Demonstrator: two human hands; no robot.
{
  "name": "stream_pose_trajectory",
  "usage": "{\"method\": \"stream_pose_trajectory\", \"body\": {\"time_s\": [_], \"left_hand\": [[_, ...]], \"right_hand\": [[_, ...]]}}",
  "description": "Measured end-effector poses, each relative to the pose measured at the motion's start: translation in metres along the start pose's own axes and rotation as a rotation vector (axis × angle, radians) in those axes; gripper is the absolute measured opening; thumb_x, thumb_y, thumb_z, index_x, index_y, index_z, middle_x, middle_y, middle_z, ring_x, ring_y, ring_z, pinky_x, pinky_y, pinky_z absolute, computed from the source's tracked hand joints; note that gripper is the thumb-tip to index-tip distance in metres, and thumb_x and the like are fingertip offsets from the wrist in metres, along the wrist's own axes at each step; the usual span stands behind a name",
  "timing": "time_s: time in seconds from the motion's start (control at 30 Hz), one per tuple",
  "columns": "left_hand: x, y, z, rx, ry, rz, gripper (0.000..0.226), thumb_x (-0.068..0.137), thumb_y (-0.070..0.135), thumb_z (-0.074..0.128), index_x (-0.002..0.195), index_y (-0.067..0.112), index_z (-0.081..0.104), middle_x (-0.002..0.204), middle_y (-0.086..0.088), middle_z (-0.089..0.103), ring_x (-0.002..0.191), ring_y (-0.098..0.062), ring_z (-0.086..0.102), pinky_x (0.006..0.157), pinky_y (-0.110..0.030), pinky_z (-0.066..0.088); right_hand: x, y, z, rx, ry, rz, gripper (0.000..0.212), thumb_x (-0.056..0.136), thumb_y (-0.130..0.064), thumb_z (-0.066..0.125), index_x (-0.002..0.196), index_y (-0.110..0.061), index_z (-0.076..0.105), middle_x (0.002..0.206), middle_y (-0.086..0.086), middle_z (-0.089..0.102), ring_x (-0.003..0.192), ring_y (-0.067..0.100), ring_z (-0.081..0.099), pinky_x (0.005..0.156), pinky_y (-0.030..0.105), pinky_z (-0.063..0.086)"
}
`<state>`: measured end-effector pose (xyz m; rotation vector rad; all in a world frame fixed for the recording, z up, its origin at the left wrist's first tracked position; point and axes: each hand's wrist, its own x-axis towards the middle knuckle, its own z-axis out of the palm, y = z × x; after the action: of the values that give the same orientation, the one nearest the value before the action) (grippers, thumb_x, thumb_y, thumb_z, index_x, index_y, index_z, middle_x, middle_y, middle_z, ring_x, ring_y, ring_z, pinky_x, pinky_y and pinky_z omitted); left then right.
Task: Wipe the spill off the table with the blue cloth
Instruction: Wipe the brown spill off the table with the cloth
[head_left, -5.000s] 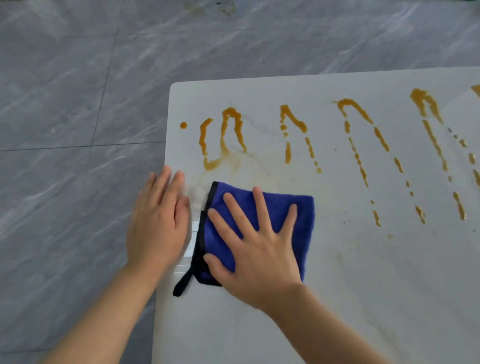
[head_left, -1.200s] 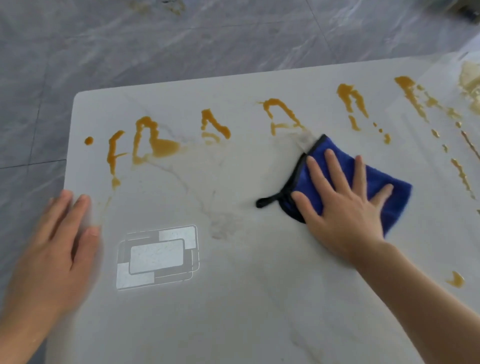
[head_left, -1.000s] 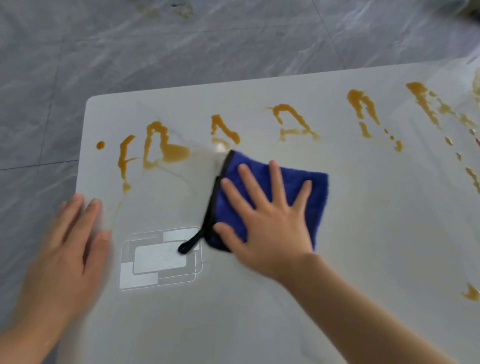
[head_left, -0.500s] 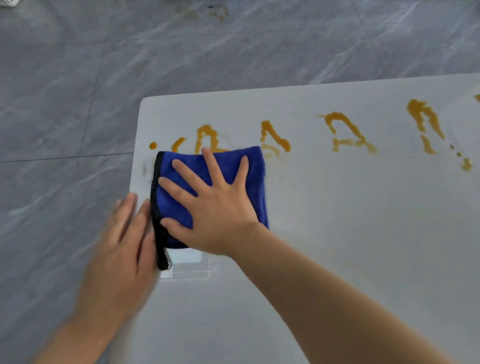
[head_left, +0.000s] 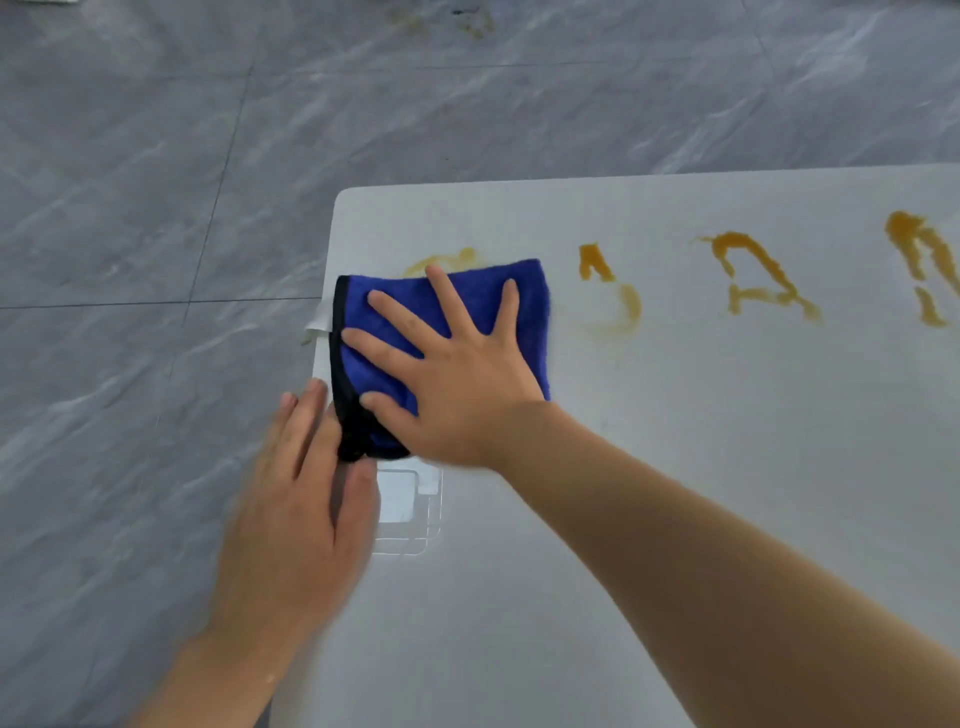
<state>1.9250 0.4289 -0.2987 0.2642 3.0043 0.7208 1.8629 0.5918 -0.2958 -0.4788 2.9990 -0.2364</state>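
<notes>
A folded blue cloth (head_left: 530, 312) with a black hem lies at the far left corner of the white table (head_left: 675, 467). My right hand (head_left: 457, 384) presses flat on it with fingers spread. My left hand (head_left: 301, 509) rests flat on the table's left edge, its fingertips beside the cloth's black hem, holding nothing. Orange spill marks (head_left: 753, 275) run along the far side to the right of the cloth. A faint orange smear (head_left: 441, 259) shows just beyond the cloth, and a thinned smear (head_left: 618, 306) lies right of it.
A pale rectangular reflection (head_left: 410, 509) sits on the tabletop below the cloth. A white tag (head_left: 317, 322) sticks out at the table's left edge. Grey marbled floor tiles (head_left: 156, 208) surround the table at left and beyond.
My right hand has slid the cloth leftward along the far side to the table's left corner, over the leftmost orange marks. My left hand has shifted along the left edge toward the cloth.
</notes>
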Motion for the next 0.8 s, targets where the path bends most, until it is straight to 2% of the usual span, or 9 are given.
{"method": "stream_pose_trajectory", "body": {"time_s": [0.13,0.33,0.4,0.47,0.57,0.67,0.8], "left_hand": [[0.0,-0.001,0.002,0.036,-0.005,0.017,0.067,0.084,0.051,0.02,0.141,0.019,0.036,0.151,0.018,0.013,0.141,0.002,0.006,0.109,-0.031,0.023],[0.0,-0.002,0.0,0.046,-0.036,0.022,0.065,0.085,0.054,0.017,0.144,0.03,0.027,0.152,0.02,0.006,0.141,0.005,0.0,0.109,-0.037,0.027],[-0.001,-0.001,0.0,0.047,-0.025,0.026,0.063,0.086,0.051,0.019,0.143,0.027,0.03,0.153,0.016,0.013,0.142,0.0,0.007,0.106,-0.042,0.034],[-0.001,0.001,0.001,0.044,-0.021,0.011,0.062,0.086,0.049,0.02,0.142,0.024,0.035,0.154,0.013,0.018,0.141,-0.003,0.011,0.101,-0.046,0.041],[-0.001,0.001,0.002,0.06,-0.022,-0.022,0.065,0.084,0.051,0.018,0.143,0.027,0.032,0.154,0.015,0.015,0.138,0.005,0.004,0.101,-0.046,0.04],[0.001,0.001,0.001,0.058,-0.045,-0.025,0.062,0.084,0.05,0.022,0.144,0.033,0.025,0.148,0.028,0.001,0.136,0.01,0.0,0.105,-0.045,0.035],[0.002,0.001,-0.002,0.057,-0.051,-0.002,0.067,0.081,0.056,0.017,0.143,0.034,0.025,0.149,0.027,0.003,0.139,0.005,0.006,0.104,-0.044,0.035]], "right_hand": [[0.036,0.016,-0.005,0.002,-0.029,0.028,0.057,0.09,-0.064,0.016,0.144,-0.048,0.006,0.159,-0.016,-0.002,0.145,0.033,-0.016,0.098,0.077,-0.01],[0.019,0.036,-0.005,0.032,0.045,0.326,0.063,0.088,-0.068,0.014,0.146,-0.044,0.005,0.159,-0.012,-0.004,0.144,0.034,-0.017,0.098,0.077,-0.01],[0.002,0.021,0.001,0.022,0.07,0.317,0.065,0.087,-0.067,0.013,0.146,-0.042,0.005,0.16,-0.01,-0.004,0.143,0.038,-0.019,0.095,0.077,-0.014],[0.0,0.005,0.005,0.005,0.064,0.218,0.065,0.088,-0.065,0.014,0.147,-0.04,0.006,0.16,-0.009,-0.003,0.142,0.04,-0.019,0.093,0.077,-0.017],[0.028,0.004,0.002,0.01,0.05,0.127,0.063,0.088,-0.066,0.017,0.146,-0.042,0.01,0.16,-0.01,-0.001,0.143,0.039,-0.018,0.093,0.078,-0.015],[0.059,0.02,-0.002,0.017,0.038,0.164,0.064,0.087,-0.069,0.018,0.145,-0.045,0.01,0.16,-0.012,0.0,0.144,0.036,-0.016,0.095,0.078,-0.013],[0.065,0.056,-0.009,0.017,0.046,0.294,0.065,0.085,-0.071,0.017,0.145,-0.046,0.009,0.159,-0.014,0.0,0.145,0.033,-0.013,0.097,0.078,-0.009]]}}
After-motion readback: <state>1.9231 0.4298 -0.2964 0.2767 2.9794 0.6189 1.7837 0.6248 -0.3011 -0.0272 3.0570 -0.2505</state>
